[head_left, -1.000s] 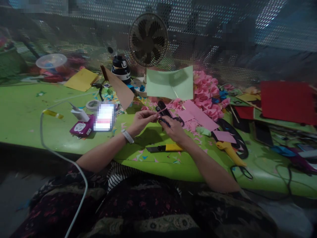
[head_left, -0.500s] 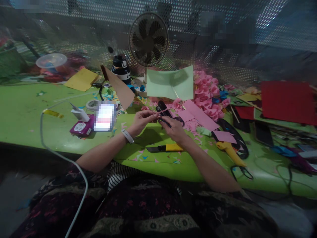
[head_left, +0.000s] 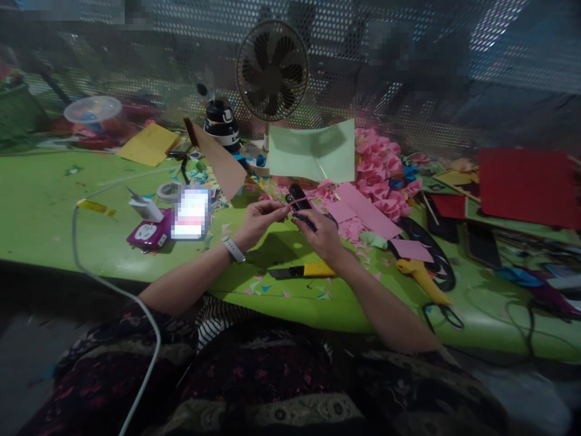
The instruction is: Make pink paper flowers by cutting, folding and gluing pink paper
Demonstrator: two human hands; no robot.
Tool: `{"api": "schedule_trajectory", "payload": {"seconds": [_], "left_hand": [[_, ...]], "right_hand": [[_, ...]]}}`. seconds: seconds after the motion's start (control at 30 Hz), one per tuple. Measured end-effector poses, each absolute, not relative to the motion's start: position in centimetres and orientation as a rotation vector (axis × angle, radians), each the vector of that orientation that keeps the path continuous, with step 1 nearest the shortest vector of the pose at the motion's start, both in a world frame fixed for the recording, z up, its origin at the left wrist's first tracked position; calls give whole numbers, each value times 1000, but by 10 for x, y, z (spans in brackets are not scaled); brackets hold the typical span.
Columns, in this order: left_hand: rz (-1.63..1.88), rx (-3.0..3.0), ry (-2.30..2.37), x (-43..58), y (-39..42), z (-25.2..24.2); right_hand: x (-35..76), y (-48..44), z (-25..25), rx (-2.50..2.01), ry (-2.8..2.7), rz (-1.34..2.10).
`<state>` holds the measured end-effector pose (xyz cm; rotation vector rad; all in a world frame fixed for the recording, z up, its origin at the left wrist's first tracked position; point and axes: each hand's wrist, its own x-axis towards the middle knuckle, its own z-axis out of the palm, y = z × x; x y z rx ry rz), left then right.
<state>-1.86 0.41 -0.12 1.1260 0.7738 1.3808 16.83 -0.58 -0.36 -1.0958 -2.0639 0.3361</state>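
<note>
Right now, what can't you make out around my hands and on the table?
Head view:
Dark item at your right hand: partly behind its fingers; can't tell whether it's held.
Pink paper strip: one end hidden by your left hand.
Utility knife: handle's end hidden by your right wrist.
Phone screen: blurred out.
Green container: cut by left edge.

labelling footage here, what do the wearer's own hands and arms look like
Neither the left grip nor the right grip is gloved. A white band circles the left wrist; the right wrist is bare. Dark patterned clothing shows near the uncovered forearms.
</note>
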Motion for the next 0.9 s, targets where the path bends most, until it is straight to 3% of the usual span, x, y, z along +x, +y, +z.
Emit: {"api": "schedule_trajectory", "payload": {"seconds": [0.9], "left_hand": [[1353,1211,762,-19,4,-5]], "right_hand": [[168,-6,-7,-1099,-2116,595]]}}
